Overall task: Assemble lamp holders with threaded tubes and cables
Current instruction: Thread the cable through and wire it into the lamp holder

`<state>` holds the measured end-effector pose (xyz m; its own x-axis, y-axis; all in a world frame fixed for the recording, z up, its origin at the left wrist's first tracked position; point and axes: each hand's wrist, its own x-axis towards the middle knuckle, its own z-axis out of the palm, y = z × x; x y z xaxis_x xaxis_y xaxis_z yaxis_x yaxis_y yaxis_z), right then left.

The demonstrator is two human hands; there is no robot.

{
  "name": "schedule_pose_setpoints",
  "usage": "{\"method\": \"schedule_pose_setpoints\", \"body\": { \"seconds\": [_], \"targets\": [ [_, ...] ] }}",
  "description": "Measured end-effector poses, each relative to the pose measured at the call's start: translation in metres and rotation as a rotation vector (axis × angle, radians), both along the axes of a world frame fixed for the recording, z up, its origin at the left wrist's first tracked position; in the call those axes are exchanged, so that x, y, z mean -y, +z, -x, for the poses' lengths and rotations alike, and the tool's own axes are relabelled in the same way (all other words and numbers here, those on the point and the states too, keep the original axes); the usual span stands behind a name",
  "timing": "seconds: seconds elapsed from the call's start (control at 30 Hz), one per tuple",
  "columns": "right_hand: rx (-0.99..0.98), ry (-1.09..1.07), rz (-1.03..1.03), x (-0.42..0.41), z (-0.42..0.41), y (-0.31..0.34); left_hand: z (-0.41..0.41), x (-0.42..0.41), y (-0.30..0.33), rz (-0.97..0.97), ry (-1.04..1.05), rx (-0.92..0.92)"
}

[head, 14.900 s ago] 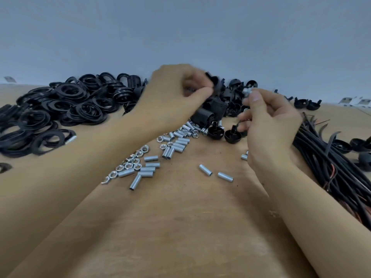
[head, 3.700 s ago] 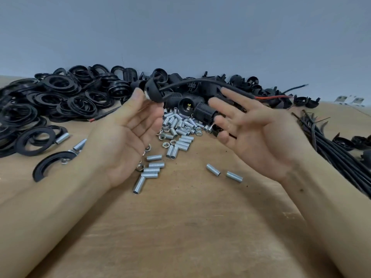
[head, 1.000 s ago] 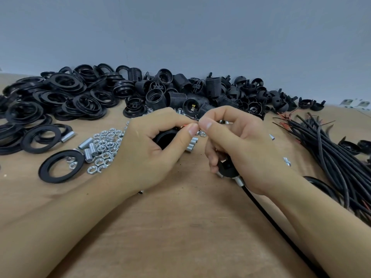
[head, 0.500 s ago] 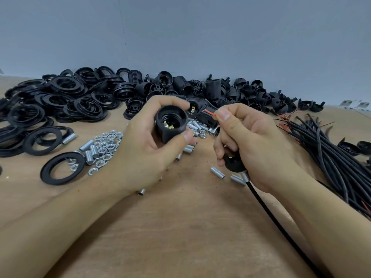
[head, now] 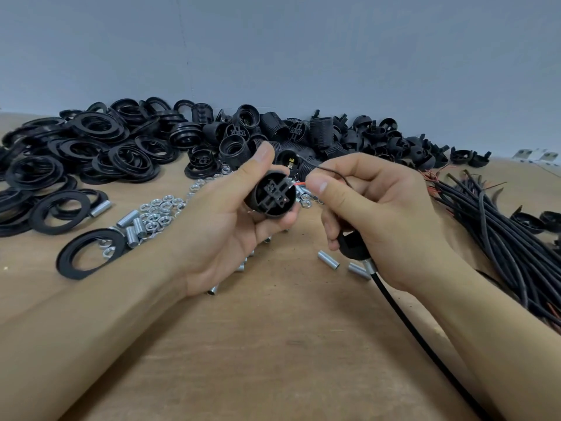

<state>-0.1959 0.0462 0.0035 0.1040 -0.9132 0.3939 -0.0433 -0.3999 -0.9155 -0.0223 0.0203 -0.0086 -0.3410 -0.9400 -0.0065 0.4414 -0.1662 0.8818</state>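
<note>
My left hand (head: 224,229) grips a black lamp holder body (head: 274,196) above the table, its terminal end turned toward me. My right hand (head: 373,217) pinches a thin red wire (head: 299,184) at the holder's terminal block; a thin black wire (head: 328,170) arcs over the fingers. The same hand's lower fingers hold a black cap (head: 353,247) with a silver threaded tube (head: 369,265) under it. A black cable (head: 425,338) runs from the tube down to the bottom right edge.
Black rings (head: 76,156) are heaped at the left, lamp holder bodies and caps (head: 303,129) along the back. Silver nuts and threaded tubes (head: 151,214) lie scattered mid-table, with two tubes (head: 329,259) near my right hand. A bundle of black cables (head: 501,232) lies at the right.
My left hand has turned the holder so its terminal end faces me instead of the open socket. My right hand has brought the red wire against the terminal block.
</note>
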Motion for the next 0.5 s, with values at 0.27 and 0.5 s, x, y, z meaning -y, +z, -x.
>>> {"method": "schedule_pose_setpoints", "body": {
  "seconds": [0.27, 0.5],
  "targets": [
    [-0.079, -0.06, 0.085, -0.007, -0.005, 0.0, -0.001, -0.003, 0.005, -0.042, -0.005, 0.099],
    [-0.298, -0.096, 0.273, -0.012, -0.012, -0.007, 0.004, -0.006, 0.003, 0.016, -0.066, 0.161]
  ]
}}
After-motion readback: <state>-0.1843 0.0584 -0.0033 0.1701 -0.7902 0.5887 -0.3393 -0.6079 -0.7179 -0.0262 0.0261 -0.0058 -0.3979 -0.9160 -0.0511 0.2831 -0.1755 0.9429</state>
